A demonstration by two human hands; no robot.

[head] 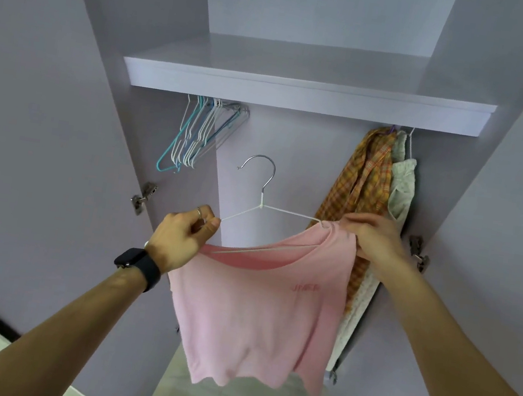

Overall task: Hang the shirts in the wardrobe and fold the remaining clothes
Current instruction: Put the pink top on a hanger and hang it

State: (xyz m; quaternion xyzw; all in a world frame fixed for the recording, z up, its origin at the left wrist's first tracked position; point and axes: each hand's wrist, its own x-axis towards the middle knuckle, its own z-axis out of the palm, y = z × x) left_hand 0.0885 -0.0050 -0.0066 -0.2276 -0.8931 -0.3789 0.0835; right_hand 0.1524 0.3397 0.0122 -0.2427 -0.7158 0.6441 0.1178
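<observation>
Watch [139,266]: dark band on left wrist, nearest the camera.
Left hand [184,237]: thumb and forefinger pinched on the bare left end of the hanger; edge of the shirt neckline bunched under the palm; ring [198,211] on one finger.
Right hand [373,238]: fingers curled over the shirt's shoulder fabric at the hanger's right end, holding cloth and probably wire together.
Pink shirt [256,315]: held in the air before the open wardrobe, below the shelf, between the spare hangers and the hung clothes. Right shoulder on the wire; left shoulder not yet seated; hem hanging free.
Handling: light, soft knit with no stiffness, likely to slide off smooth wire. Best taken at shoulder seams or neckline, not mid-body. Stretching of the neckline to be avoided.
Lettering [305,287]: short reddish word on the chest, too small to read. No other labels or brands visible.
Hanger [262,204]: thin white wire with a metal hook, hook free and pointing up, not on any rail.
Plaid shirt [360,185]: orange check, already hung, just behind the right hand.
White garment [401,184]: hung beside the plaid shirt.
Spare hangers [194,137]: bunch of white and blue wire, far left under the shelf.
Shelf [302,97]: front edge hiding the rail.
</observation>
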